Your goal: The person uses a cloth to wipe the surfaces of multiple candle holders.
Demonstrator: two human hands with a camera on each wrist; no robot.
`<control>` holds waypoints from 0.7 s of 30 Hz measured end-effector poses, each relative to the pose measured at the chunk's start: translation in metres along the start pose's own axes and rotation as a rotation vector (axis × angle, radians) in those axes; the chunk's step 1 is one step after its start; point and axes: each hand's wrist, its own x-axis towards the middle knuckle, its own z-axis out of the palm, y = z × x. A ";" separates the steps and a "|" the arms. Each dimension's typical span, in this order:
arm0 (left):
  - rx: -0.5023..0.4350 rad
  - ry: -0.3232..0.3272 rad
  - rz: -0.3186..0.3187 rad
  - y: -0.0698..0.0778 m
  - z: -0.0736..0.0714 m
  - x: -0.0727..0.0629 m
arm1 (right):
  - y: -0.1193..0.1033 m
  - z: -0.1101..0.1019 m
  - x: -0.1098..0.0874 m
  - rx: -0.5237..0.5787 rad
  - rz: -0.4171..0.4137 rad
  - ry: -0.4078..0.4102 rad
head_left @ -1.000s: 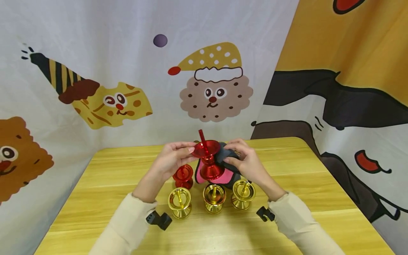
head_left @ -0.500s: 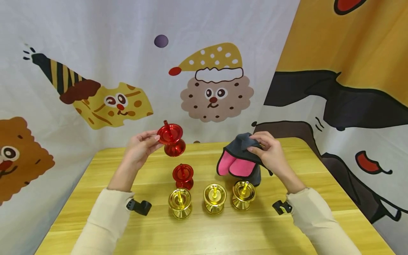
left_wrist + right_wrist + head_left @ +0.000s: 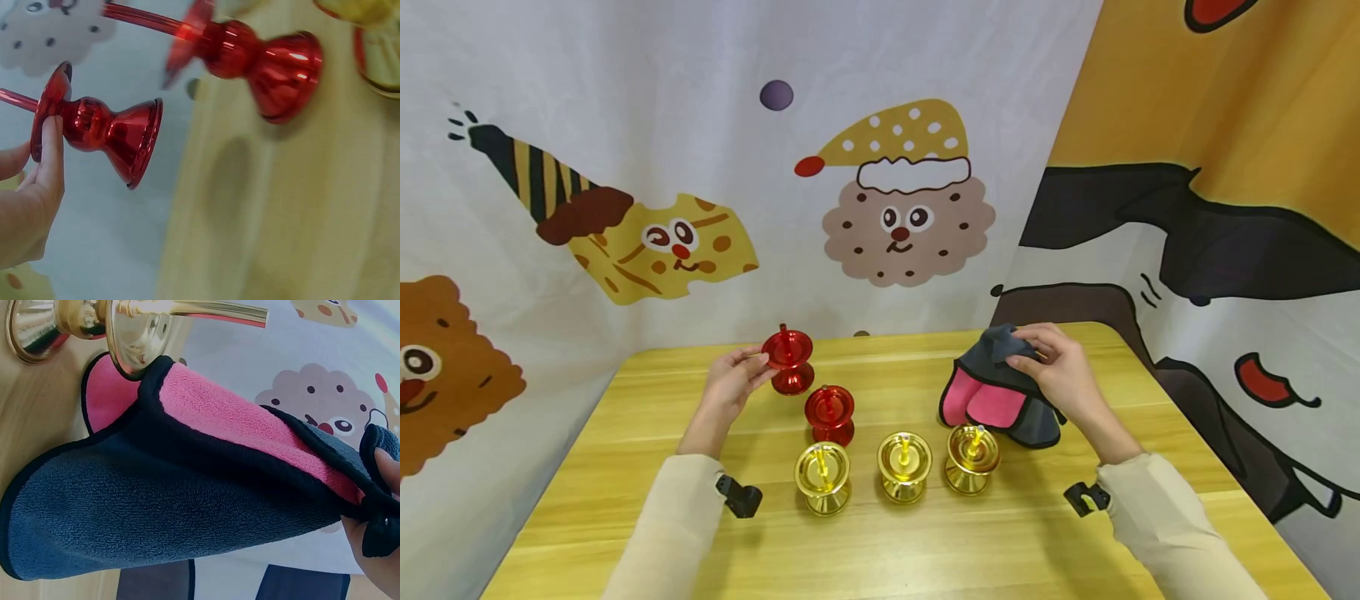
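My left hand (image 3: 730, 379) pinches the rim of a shiny red candle holder (image 3: 791, 377) with a thin upright stem, at the back left of the table. In the left wrist view this red candle holder (image 3: 132, 134) has its base over a shadow on the wood. Just in front of it stands a second red candle holder (image 3: 831, 410). On the right, my right hand (image 3: 1060, 371) grips a bunched corner of a dark grey and pink towel (image 3: 992, 404) with black edging. The towel's lower part (image 3: 125, 506) droops behind a gold candle holder (image 3: 973, 462).
Two more gold candle holders, one on the left (image 3: 823, 479) and one in the middle (image 3: 905, 468), stand in the front row. All are on a wooden table (image 3: 880, 550). A patterned curtain (image 3: 700, 150) hangs behind the table's back edge.
The hands have parted: the left carried the red candle holder to the left and then lowered it toward the table, while the right drew the towel away from it to the right.
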 end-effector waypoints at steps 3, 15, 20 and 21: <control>0.018 0.006 -0.023 -0.016 -0.004 0.007 | 0.001 0.001 -0.001 0.017 0.022 -0.004; 0.073 0.027 -0.071 -0.055 -0.008 0.018 | 0.008 0.001 -0.005 0.010 0.037 -0.014; 0.077 0.051 -0.083 -0.057 -0.010 0.019 | 0.012 -0.001 -0.007 0.020 0.055 -0.021; 0.078 0.050 -0.083 -0.057 -0.010 0.019 | 0.013 -0.002 -0.008 0.021 0.058 -0.022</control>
